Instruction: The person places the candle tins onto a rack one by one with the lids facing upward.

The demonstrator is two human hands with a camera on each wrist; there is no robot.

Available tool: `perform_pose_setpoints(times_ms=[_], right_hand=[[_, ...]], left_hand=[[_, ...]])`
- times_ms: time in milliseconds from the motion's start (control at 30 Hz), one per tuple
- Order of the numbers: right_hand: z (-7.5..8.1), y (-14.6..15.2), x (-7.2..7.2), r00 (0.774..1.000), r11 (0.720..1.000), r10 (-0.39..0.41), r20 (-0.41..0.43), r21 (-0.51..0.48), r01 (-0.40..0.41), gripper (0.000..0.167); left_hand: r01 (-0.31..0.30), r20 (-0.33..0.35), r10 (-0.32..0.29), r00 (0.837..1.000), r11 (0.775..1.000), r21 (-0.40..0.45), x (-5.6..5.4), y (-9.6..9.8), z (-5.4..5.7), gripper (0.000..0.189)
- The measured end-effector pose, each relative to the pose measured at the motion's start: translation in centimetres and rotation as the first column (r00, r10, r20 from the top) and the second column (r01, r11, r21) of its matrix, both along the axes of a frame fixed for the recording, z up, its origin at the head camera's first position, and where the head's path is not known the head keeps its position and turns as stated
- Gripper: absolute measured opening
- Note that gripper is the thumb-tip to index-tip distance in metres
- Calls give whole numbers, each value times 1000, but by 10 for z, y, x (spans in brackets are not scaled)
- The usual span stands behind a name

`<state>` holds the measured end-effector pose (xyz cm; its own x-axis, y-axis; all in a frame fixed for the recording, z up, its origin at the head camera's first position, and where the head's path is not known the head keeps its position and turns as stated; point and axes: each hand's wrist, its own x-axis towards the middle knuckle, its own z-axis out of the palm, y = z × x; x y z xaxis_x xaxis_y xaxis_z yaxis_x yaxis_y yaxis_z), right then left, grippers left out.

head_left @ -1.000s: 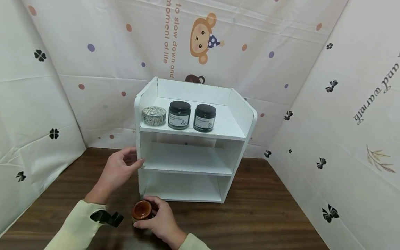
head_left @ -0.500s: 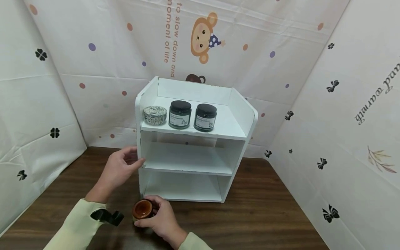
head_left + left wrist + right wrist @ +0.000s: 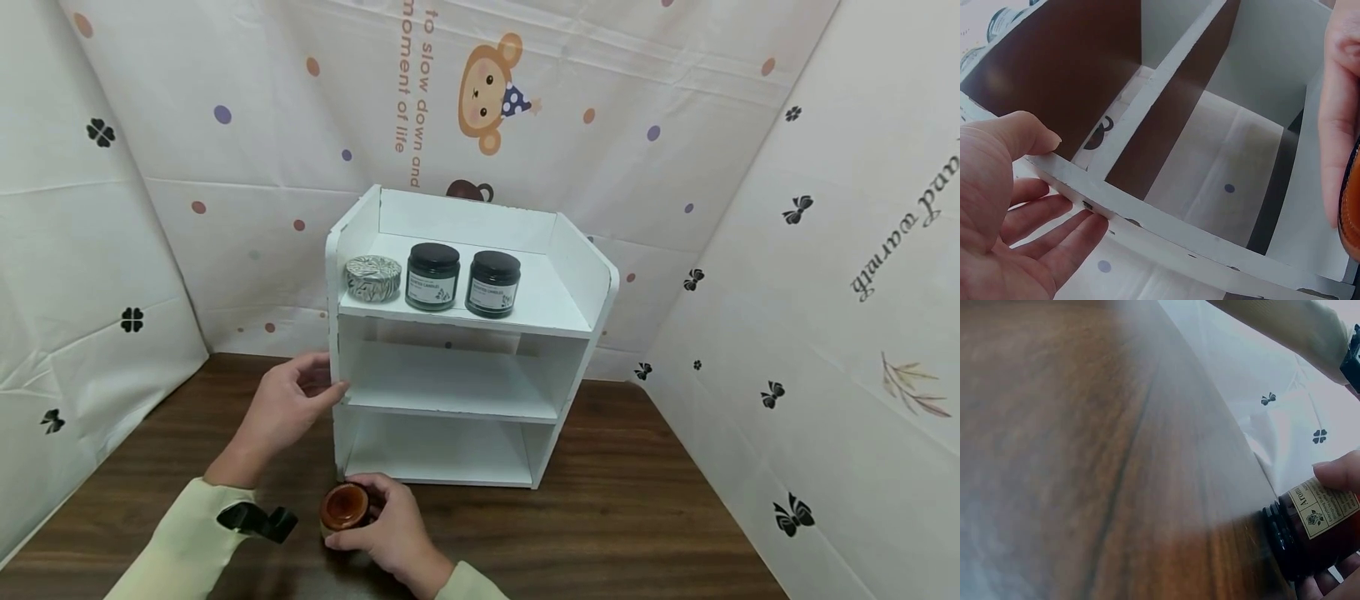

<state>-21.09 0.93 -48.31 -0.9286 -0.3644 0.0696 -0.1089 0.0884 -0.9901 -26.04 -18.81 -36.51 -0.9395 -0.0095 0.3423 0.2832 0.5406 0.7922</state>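
Note:
A small white shelf unit point(image 3: 450, 414) stands on the dark wooden table. My left hand point(image 3: 288, 404) holds its left side panel point(image 3: 1141, 219), thumb over the front edge and fingers along the outer face. In front of the unit's lower left corner, my right hand point(image 3: 393, 525) grips an amber glass candle jar point(image 3: 345, 506) between thumb and fingers. Its reddish-brown base faces up. In the right wrist view the jar's black end point(image 3: 1279, 540) is toward the table, and a cream label point(image 3: 1322, 509) shows beside the thumb.
On the top tier sit a round patterned tin point(image 3: 372, 278) and two dark jars with black lids, a left jar point(image 3: 432, 277) and a right jar point(image 3: 492, 285). Printed cloth point(image 3: 247, 250) hangs behind and at both sides. A black strap mount point(image 3: 257, 522) is on the left wrist.

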Motion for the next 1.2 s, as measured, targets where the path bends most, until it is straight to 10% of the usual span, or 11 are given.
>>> perform_pose_setpoints(times_ms=[1200], right_hand=[[25, 34, 10, 996, 994, 9, -92, -103, -19, 59]], left_hand=[[8, 17, -8, 1000, 1000, -6, 1, 0, 2, 48]])
